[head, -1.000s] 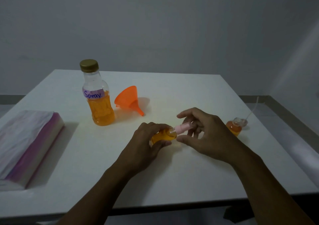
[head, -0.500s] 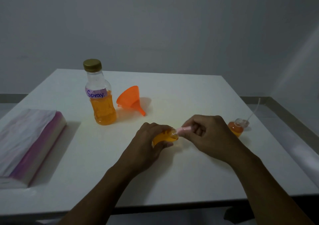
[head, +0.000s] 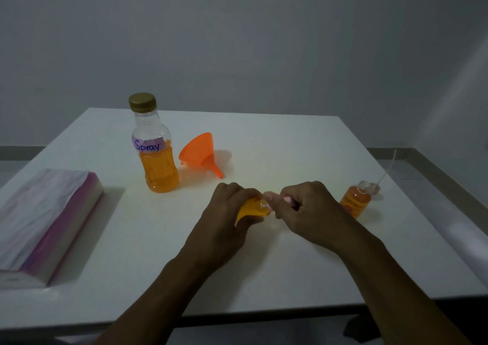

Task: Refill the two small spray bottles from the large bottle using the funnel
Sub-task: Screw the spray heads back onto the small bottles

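The pack (head: 45,220) at the far left is cut off by the frame edge, and what it holds is hard to tell: pale wrapping, pink-purple sides, lying flat on the white table (head: 264,278). Right of it the big bottle (head: 155,157) stands upright with its gold cap on, a purple label reading "Spray", orange liquid up to about the label and clear above. Just beside it the orange funnel (head: 200,154) lies on its side, spout toward the hands. In the middle the left hand (head: 227,220) curls its fingers round a small bottle (head: 252,208) and hides most of it; only an orange patch and a bit of clear neck show, the neck pointing right. Whether it touches the table cannot be told. The right hand (head: 314,212) is closed round the pink cap (head: 286,199) at that neck; just a sliver shows between the fingers, so whether it is seated or loose is unclear. Past that hand, which covers its lower corner, the second bottle (head: 355,202) stands near the table's right edge, orange-filled, neck open. A clear sprayer (head: 373,187) lies just beside it, dim and hard to make out, its thin tube slanting up and away
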`<state>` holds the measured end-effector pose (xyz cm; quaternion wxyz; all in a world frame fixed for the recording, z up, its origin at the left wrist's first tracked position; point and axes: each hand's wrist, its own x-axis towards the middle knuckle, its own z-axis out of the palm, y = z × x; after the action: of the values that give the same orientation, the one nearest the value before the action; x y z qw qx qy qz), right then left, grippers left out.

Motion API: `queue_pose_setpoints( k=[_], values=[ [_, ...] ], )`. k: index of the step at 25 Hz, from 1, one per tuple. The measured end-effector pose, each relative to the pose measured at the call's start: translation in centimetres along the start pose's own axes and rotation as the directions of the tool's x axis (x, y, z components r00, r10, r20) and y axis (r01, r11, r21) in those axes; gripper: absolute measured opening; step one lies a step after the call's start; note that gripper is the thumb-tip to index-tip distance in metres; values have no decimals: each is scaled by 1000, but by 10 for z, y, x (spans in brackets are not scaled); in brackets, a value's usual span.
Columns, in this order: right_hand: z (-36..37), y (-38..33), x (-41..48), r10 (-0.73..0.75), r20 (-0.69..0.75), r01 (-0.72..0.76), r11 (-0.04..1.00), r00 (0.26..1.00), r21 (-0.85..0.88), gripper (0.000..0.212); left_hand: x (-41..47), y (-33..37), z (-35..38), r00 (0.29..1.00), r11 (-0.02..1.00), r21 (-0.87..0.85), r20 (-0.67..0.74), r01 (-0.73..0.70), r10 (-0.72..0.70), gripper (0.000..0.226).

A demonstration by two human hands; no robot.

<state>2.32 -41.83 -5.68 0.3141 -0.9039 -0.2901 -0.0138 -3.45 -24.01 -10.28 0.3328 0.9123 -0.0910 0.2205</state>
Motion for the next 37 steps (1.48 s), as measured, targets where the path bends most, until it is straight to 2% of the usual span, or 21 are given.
queue_pose_setpoints(
  k=[3, 6, 8, 10, 13, 15, 17, 21, 24, 27, 30, 31, 33, 35, 37],
  values=[
    [-2, -9, 4, 196, 20, -196, 966, 980, 168, 50, -1, 4, 0, 984, 981, 150, -113, -120, 138, 41],
    [-3, -17, 6, 339, 104, -355, 885, 935, 302, 48, -1, 10, 2, 976, 964, 229, -134, -135, 169, 41],
    [-4, -24, 4, 325, 28, -318, 897, 945, 306, 48, 2, 11, -1, 986, 986, 156, -148, -59, 82, 41],
    [-7, -29, 1, 224, -125, -188, 951, 967, 247, 52, 8, 7, -11, 982, 997, -23, -172, 77, -80, 39],
    [-13, -25, -6, 180, -268, -108, 958, 946, 264, 63, 10, -8, -30, 954, 962, -179, -180, 208, -240, 37],
    [-13, -17, -13, 192, -252, -137, 966, 949, 219, 61, 6, -17, -39, 935, 938, -186, -151, 292, -321, 37],
    [-11, -8, -20, 159, -197, -140, 984, 967, 107, 46, -1, -25, -43, 913, 913, -175, -113, 369, -391, 39],
    [-3, 1, -27, 114, -1, -114, 989, 993, -95, 30, -11, -34, -48, 893, 886, -187, -75, 426, -445, 42],
    [-3, 4, -31, 101, 60, -95, 990, 993, -108, 25, -15, -34, -49, 908, 897, -182, -52, 402, -417, 53],
    [-14, 14, -40, 129, 66, -122, 988, 989, -93, 18, -19, -16, -52, 933, 950, -109, -182, 293, -309, 75],
    [-31, 22, -54, 157, 66, -156, 987, 985, -29, 9, -16, 14, -50, 934, 1000, 14, -356, 16, -10, 64],
    [-39, 25, -59, 151, 47, -152, 988, 987, 20, 7, -14, 24, -44, 936, 997, 35, -345, -64, 73, 56],
    [-57, 33, -68, 114, -52, -106, 984, 992, 142, 6, -9, 41, -22, 964, 991, -7, -233, -132, 127, 47],
    [-74, 44, -75, 115, -200, -71, 974, 973, 215, 9, -3, 56, 4, 993, 993, -72, -76, -92, 86, 50],
    [-88, 59, -81, 157, -336, -83, 971, 929, 224, 14, 5, 68, 33, 996, 992, -122, 92, -5, 16, 65]
  ],
)
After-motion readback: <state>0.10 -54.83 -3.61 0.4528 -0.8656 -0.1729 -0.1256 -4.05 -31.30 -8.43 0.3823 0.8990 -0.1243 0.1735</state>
